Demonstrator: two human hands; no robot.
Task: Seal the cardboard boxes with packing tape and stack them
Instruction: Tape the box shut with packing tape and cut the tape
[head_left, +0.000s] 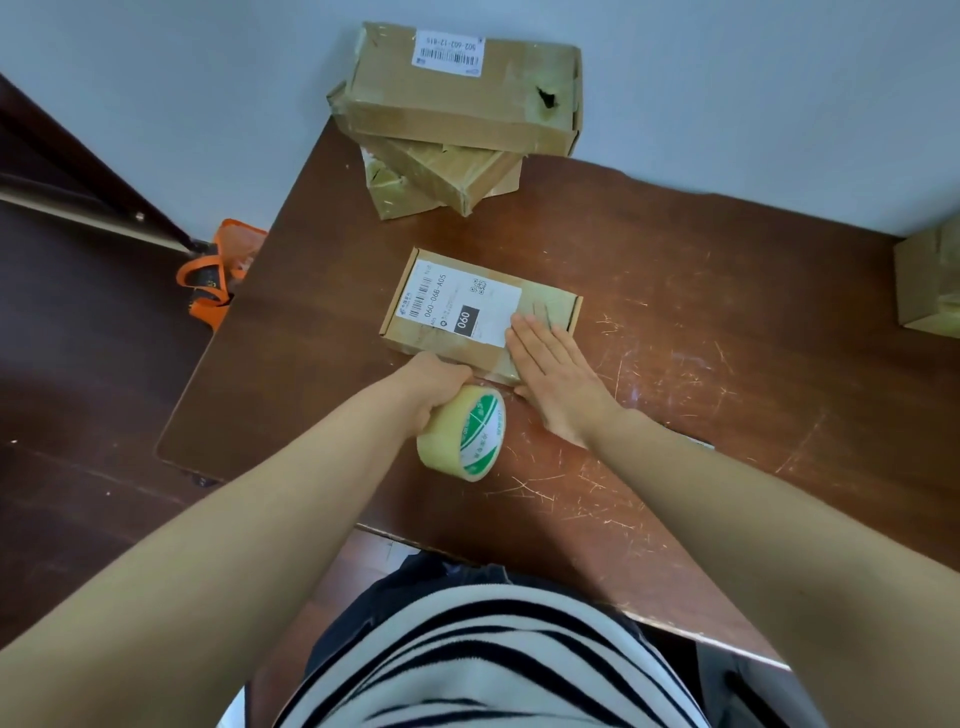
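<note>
A scratched brown wooden table (727, 322) stands against a plain pale wall (727, 104), above dark flooring (78, 364).

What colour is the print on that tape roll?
Green on white, on the tape roll; head view shows it best.

The only view is coming from the camera I am wearing on my head; it is looking forward and steeply down over my striped shirt (483, 660) onto the brown table (701, 395); the wide lens is bending the table's edges. It is sitting close above the table, so my forearms are filling the lower frame; beyond the table's far edge it is taking in the pale wall (727, 93); left of the table it is catching dark floor (78, 364).
</note>
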